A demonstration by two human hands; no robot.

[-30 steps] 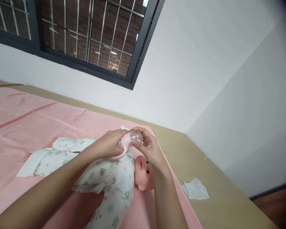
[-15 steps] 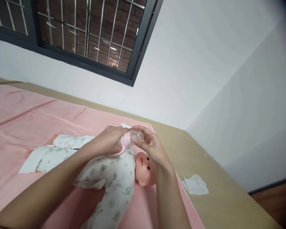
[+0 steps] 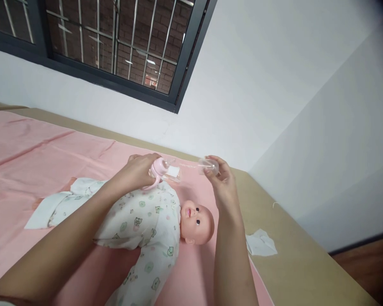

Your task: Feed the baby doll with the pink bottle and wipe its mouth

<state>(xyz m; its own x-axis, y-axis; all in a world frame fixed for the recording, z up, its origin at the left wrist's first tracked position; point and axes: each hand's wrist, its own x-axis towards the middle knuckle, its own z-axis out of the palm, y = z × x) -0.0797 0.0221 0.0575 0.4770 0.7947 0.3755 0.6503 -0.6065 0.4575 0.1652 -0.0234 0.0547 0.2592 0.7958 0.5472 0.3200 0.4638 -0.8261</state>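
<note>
By the doll's far side: left hand grips pink baby bottle, teat pointing right; right hand pinches clear cap (apart, off teat end).

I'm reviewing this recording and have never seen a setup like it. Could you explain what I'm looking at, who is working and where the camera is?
There is no machine here: these are a person's two bare hands, seen by a camera worn on that person's head, looking forward and down. That is why both forearms enter from the bottom.

The left hand holds a pink-topped bottle with a handle. The right hand holds a clear cap, apart from the bottle.

Below them a doll in printed clothes lies face up on a pink sheet. A crumpled white cloth or tissue lies on the bare tan surface beside the sheet. Behind is a white wall with a barred window.
</note>
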